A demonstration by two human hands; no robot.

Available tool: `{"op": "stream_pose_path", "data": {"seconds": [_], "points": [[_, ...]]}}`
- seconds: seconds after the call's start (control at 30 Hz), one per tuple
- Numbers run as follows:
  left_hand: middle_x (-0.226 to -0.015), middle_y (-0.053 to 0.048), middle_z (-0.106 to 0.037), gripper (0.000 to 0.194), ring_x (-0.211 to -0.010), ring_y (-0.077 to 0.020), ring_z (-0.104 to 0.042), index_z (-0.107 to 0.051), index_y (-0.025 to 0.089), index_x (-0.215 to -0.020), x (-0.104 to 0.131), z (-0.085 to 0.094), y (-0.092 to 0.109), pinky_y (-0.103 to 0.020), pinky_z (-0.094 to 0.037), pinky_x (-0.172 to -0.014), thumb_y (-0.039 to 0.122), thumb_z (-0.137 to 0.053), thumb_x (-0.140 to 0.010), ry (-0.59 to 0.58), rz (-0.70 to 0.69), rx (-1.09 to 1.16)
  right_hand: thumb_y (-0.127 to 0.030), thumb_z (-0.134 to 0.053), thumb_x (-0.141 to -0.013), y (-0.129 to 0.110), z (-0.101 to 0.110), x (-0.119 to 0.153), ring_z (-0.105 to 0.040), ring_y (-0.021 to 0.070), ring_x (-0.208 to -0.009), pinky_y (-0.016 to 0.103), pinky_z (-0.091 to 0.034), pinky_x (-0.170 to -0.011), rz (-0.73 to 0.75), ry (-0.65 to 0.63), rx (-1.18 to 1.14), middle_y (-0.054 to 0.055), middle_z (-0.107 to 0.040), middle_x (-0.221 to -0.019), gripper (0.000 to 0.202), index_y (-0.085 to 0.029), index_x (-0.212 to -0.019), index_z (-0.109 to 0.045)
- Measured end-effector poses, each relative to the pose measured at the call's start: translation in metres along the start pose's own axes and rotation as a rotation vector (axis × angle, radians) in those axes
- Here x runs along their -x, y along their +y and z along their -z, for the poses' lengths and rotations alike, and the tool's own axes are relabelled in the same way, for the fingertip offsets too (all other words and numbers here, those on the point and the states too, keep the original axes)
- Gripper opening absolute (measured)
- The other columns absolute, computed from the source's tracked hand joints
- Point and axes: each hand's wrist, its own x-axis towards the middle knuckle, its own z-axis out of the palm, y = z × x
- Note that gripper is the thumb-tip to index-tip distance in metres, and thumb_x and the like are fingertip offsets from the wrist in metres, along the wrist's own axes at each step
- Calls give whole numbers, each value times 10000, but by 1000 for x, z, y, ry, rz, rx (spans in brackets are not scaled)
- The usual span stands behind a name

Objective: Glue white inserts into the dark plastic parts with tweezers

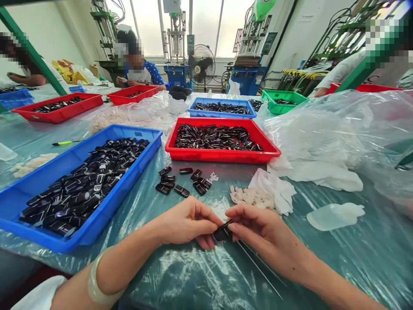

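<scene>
Between my two hands, low in the middle, is a small glossy black part [221, 233]. My left hand [190, 221] pinches its left end between thumb and fingers. On the other end, the fingertips of my right hand [258, 230] close over the part. Thin metal tweezers [258, 262] stick out from under my right hand toward the lower right. Just beyond my hands lie several loose black parts [182, 190] and some tiny white pieces [213, 176]. A pile of pale, rounded pieces [251, 197] rests beside a crumpled white cloth [280, 189].
A blue tray [151, 148] of black parts stands at the left, a red tray [222, 157] ahead. A clear bottle [335, 216] lies at the right, near plastic sheeting [322, 133]. More trays and other people are farther back.
</scene>
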Motion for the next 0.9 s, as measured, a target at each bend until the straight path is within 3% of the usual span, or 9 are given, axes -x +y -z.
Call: {"op": "stream_pose_path", "data": {"seconds": [0.2,0.4,0.63,0.77,0.83,0.9], "points": [[-659,-43,-636,185,-614,-119,-642,-673,101,-755,-1,-6,3,-195,-506,-584,239,-551,-765,-83,67,60,-248,-600,-791,4,-2,-3,-573,93,-618,186,-462,-562,-40,38,-248,-14,-626,-681,101,-178,-808,-670],[-636,-44,-645,191,-622,-147,-659,-661,101,-753,-3,-8,0,-208,-518,-571,275,-582,-752,-61,84,122,-273,-644,-746,2,-6,-4,-533,85,-557,189,-433,-513,-134,123,-368,-27,-582,-595,129,-161,-696,-603],[-661,-50,-662,210,-582,-132,-651,-628,101,-716,-8,-12,-2,-185,-505,-530,307,-660,-695,-28,99,152,-280,-611,-781,5,-7,-4,-510,94,-575,204,-417,-522,-67,138,-251,-16,-576,-619,164,-162,-668,-601],[-689,-48,-666,211,-568,-117,-645,-634,102,-753,-10,-13,-4,-165,-488,-508,302,-665,-692,-56,102,158,-239,-543,-835,-1,-7,-2,-547,110,-632,223,-455,-578,61,145,-111,-4,-591,-686,160,-184,-702,-611],[-689,-55,-666,226,-576,-122,-649,-639,95,-739,-9,-13,-4,-164,-488,-512,314,-665,-691,-42,96,155,-223,-518,-855,-4,-4,7,-584,130,-717,242,-480,-625,158,207,43,14,-616,-812,119,-211,-813,-628],[-696,-68,-668,247,-600,-131,-655,-645,87,-722,-9,-13,-4,-168,-491,-525,329,-672,-681,-4,88,151,-217,-530,-849,-3,2,21,-600,166,-817,284,-498,-671,243,395,247,42,-608,-976,146,-243,-967,-612]]}}
